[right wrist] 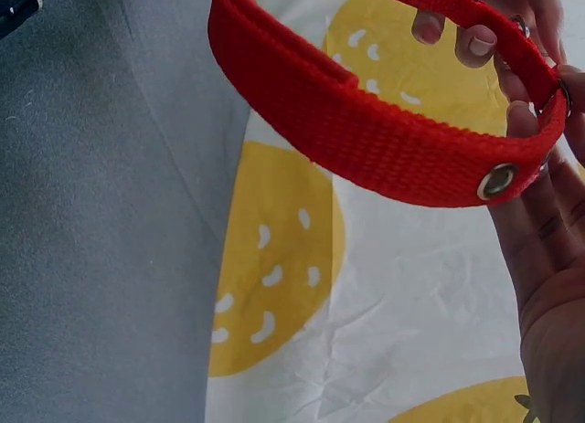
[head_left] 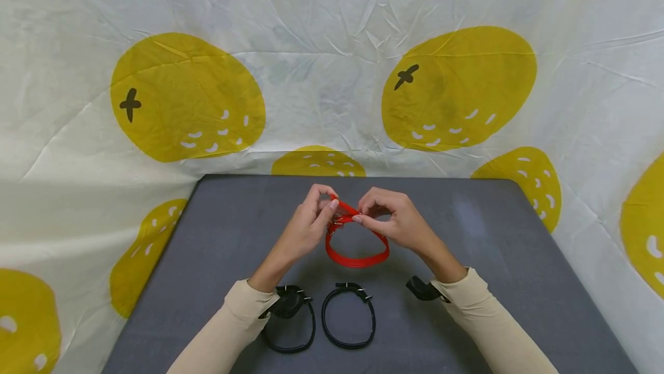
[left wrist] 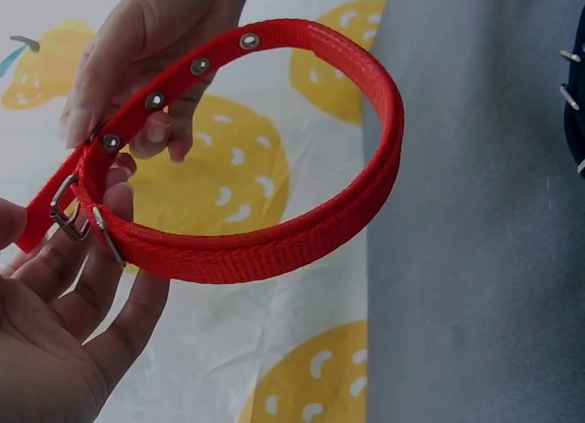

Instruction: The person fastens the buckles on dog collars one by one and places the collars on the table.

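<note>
A red dog collar (head_left: 358,261) is held up as a loop above the table. My left hand (head_left: 309,221) pinches the strap's end between thumb and fingers, beside the metal buckle (left wrist: 69,208). In the left wrist view the strap passes through that buckle, with a metal ring (left wrist: 108,237) next to it and several eyelets along the upper side. My right hand (head_left: 394,217) pinches the strap close to the buckle, thumb and fingertips on the band. From the right wrist view, one eyelet (right wrist: 497,181) shows on the outer face of the collar (right wrist: 366,140).
Two black collars, one in the middle (head_left: 349,346) and one to its left (head_left: 292,350), lie on the grey table (head_left: 249,201) nearer the body. The left sleeve and wrist camera partly cover the left one. A white cloth with yellow fruit (head_left: 321,103) hangs behind the table.
</note>
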`<state>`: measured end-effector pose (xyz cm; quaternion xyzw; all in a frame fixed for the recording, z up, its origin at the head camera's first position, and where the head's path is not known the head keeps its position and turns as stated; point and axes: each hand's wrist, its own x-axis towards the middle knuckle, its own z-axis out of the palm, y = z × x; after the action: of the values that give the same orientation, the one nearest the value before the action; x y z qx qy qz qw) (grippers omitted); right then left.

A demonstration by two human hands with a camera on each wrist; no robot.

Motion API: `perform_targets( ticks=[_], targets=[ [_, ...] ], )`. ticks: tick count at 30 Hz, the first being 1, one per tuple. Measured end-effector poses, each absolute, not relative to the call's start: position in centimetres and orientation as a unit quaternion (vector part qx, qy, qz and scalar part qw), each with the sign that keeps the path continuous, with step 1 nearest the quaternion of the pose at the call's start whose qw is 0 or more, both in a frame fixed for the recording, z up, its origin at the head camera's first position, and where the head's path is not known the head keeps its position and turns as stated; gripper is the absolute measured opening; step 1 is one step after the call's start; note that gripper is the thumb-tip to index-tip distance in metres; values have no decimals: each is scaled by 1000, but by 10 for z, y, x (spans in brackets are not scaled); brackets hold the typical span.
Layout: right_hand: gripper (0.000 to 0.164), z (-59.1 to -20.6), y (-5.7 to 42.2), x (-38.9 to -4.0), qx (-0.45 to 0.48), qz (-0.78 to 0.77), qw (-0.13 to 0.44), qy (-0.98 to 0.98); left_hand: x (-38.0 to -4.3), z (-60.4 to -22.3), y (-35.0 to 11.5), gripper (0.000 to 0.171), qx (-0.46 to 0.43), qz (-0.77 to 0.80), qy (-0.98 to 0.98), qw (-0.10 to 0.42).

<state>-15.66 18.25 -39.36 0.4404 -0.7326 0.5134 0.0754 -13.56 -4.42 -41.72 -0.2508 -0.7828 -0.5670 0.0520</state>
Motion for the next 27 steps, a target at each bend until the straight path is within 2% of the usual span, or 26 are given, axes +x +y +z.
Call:
perform_targets(
  ticks=[10,15,20,27],
  targets=[
    [22,-394,184,-155,453,506,69,-731,-130,-419,-36,19,-245,-561,-789,53],
    [20,-409,185,-163,439,488,72,-751,-128,-418,-37,21,-243,-555,-793,57],
    [31,-419,186,-167,415,472,78,-774,-129,-415,-40,23,-258,-551,-791,61],
    [18,-420,185,-167,403,477,52,-779,-129,-416,-40,23,-242,-556,-791,85]
  ],
)
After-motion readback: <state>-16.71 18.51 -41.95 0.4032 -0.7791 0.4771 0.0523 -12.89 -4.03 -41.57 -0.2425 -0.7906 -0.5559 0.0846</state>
